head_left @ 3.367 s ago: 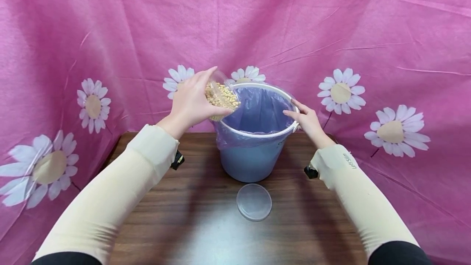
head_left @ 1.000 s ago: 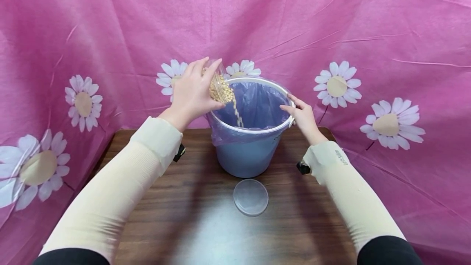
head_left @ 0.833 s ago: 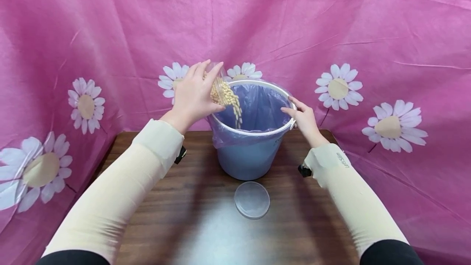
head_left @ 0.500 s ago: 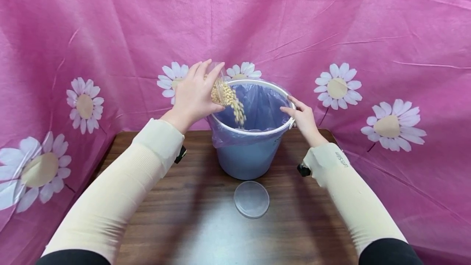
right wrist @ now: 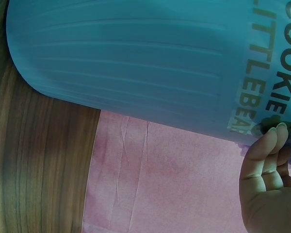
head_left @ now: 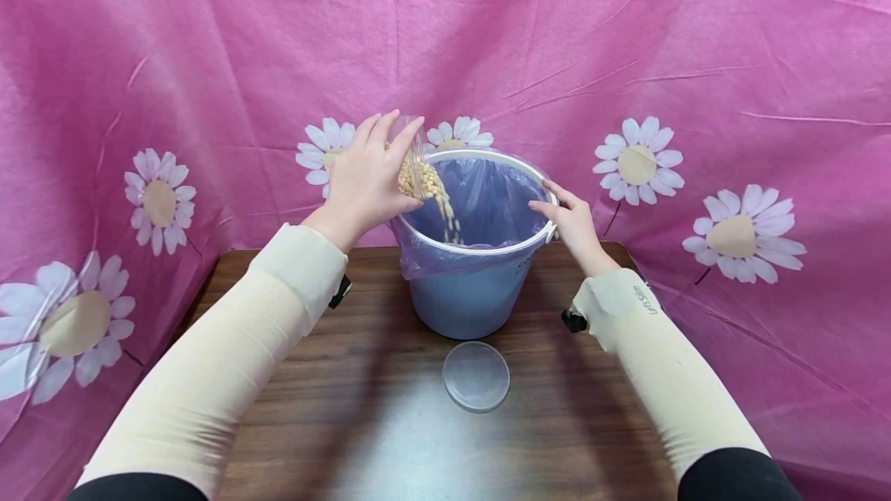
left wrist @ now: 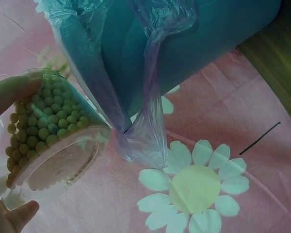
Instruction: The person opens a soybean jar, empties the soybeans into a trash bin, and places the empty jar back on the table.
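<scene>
Above the left side of the bin's mouth, my left hand (head_left: 365, 176) grips a clear plastic jar (left wrist: 72, 160) tipped to the right. Soybeans (head_left: 445, 207) fall from it in a stream into the blue trash bin (head_left: 466, 300). More soybeans (left wrist: 48, 116) fill much of the jar in the left wrist view. A thin purple bag (head_left: 494, 192) lines the bin and folds over its white rim (head_left: 480, 251). My right hand (head_left: 576, 224) holds that rim at the right, thumb inside and fingers outside. The bin's bottom inside is hidden.
A round clear lid (head_left: 476, 377) lies flat on the wooden table (head_left: 334, 408), just in front of the bin. Pink cloth (head_left: 445, 37) with printed daisies hangs behind the table and along both sides.
The jar was tilted with no beans falling 3.4 s ago; it is now tipped further and beans pour into the bin. The right hand keeps its hold on the rim.
</scene>
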A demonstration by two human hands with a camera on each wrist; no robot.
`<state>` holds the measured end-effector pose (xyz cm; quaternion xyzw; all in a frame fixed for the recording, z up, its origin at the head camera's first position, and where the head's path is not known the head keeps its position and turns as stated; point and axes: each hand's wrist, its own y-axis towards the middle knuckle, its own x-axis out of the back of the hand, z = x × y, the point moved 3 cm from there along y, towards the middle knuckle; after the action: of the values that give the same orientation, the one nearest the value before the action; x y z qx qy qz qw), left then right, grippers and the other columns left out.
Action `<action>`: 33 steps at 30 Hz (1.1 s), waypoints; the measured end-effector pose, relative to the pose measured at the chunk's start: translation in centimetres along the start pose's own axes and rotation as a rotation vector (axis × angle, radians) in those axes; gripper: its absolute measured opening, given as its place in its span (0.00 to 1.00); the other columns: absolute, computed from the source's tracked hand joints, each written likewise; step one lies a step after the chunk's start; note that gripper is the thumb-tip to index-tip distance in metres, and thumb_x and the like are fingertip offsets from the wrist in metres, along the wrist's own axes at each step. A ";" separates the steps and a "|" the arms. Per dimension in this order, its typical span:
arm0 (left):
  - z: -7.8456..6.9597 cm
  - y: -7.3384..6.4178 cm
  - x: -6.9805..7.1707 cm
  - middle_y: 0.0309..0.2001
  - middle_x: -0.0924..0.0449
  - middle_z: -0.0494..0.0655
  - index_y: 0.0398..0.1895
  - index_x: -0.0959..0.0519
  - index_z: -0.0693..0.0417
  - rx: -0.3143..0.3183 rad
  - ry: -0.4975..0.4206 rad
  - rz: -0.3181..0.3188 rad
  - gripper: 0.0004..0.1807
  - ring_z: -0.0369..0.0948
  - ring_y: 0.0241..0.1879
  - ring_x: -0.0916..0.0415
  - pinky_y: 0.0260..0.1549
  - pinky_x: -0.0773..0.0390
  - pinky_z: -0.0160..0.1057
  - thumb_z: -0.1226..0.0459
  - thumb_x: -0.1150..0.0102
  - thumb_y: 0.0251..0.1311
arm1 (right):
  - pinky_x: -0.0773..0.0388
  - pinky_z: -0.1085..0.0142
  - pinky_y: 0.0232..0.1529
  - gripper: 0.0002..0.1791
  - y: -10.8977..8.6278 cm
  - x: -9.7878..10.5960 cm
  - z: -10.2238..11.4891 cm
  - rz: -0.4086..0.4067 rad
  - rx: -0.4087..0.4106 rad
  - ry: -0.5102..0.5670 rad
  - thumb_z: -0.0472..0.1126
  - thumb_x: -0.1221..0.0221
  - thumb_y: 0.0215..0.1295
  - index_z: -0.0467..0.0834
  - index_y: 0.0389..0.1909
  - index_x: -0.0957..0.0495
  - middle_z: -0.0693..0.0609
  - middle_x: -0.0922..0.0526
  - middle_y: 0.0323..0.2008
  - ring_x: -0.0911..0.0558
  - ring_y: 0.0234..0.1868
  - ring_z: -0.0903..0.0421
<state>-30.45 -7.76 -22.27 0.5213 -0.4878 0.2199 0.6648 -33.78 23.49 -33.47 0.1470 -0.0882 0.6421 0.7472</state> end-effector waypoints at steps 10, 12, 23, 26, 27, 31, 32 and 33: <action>0.0 -0.1 0.1 0.75 0.43 0.54 0.77 0.43 0.40 -0.012 0.024 0.001 0.60 0.53 0.75 0.47 0.47 0.21 0.64 0.48 0.20 0.37 | 0.28 0.76 0.18 0.35 0.1 -0.1 -0.1 -0.008 -0.005 0.012 0.46 0.34 0.62 0.51 0.71 0.32 0.38 0.23 0.59 0.29 0.15 0.70; 0.0 0.0 0.1 0.75 0.43 0.54 0.76 0.43 0.40 -0.015 0.024 -0.001 0.60 0.53 0.75 0.47 0.47 0.20 0.64 0.48 0.20 0.36 | 0.29 0.76 0.17 0.35 0.1 -0.1 0.0 -0.008 0.000 0.009 0.46 0.35 0.62 0.51 0.71 0.32 0.38 0.23 0.59 0.30 0.14 0.70; 0.1 -0.1 0.0 0.75 0.43 0.56 0.76 0.43 0.41 -0.051 0.082 0.013 0.59 0.54 0.75 0.47 0.48 0.20 0.62 0.49 0.20 0.37 | 0.24 0.73 0.20 0.35 -0.1 0.0 0.0 0.005 -0.012 0.011 0.47 0.35 0.62 0.52 0.71 0.32 0.39 0.25 0.61 0.26 0.18 0.70; 0.1 -0.2 -0.1 0.75 0.42 0.56 0.76 0.42 0.41 -0.064 0.096 0.008 0.59 0.55 0.75 0.47 0.48 0.20 0.62 0.50 0.20 0.37 | 0.25 0.73 0.19 0.35 -0.1 0.0 -0.1 0.004 -0.011 0.014 0.47 0.35 0.62 0.52 0.71 0.32 0.39 0.24 0.60 0.26 0.17 0.70; 0.2 -0.2 -0.2 0.75 0.42 0.56 0.76 0.42 0.41 -0.065 0.097 0.006 0.59 0.55 0.75 0.47 0.49 0.20 0.62 0.50 0.20 0.37 | 0.25 0.73 0.19 0.35 -0.1 0.0 0.0 0.004 -0.010 0.015 0.47 0.35 0.62 0.52 0.71 0.32 0.39 0.24 0.60 0.26 0.17 0.70; 0.2 -0.3 -0.3 0.74 0.41 0.57 0.75 0.41 0.41 -0.078 0.100 -0.017 0.57 0.55 0.75 0.46 0.48 0.20 0.62 0.51 0.21 0.38 | 0.26 0.74 0.18 0.35 -0.1 -0.1 0.0 0.003 -0.007 0.015 0.47 0.35 0.62 0.52 0.71 0.32 0.39 0.24 0.60 0.27 0.16 0.70; 0.3 -0.3 -0.3 0.74 0.41 0.57 0.75 0.41 0.41 -0.082 0.100 -0.023 0.57 0.55 0.75 0.46 0.49 0.20 0.62 0.51 0.21 0.38 | 0.27 0.74 0.18 0.35 -0.1 -0.1 0.0 0.002 -0.007 0.015 0.47 0.35 0.62 0.52 0.71 0.32 0.38 0.24 0.60 0.27 0.16 0.70; 0.2 -0.3 -0.3 0.74 0.40 0.57 0.75 0.40 0.41 -0.088 0.101 -0.029 0.56 0.55 0.74 0.45 0.49 0.20 0.61 0.52 0.21 0.38 | 0.27 0.74 0.18 0.35 -0.2 0.0 0.0 0.002 -0.007 0.016 0.47 0.35 0.62 0.52 0.71 0.32 0.38 0.24 0.60 0.27 0.16 0.70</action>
<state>-30.43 -8.01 -22.69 0.4869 -0.4552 0.2147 0.7139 -33.64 23.43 -33.53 0.1392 -0.0844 0.6436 0.7478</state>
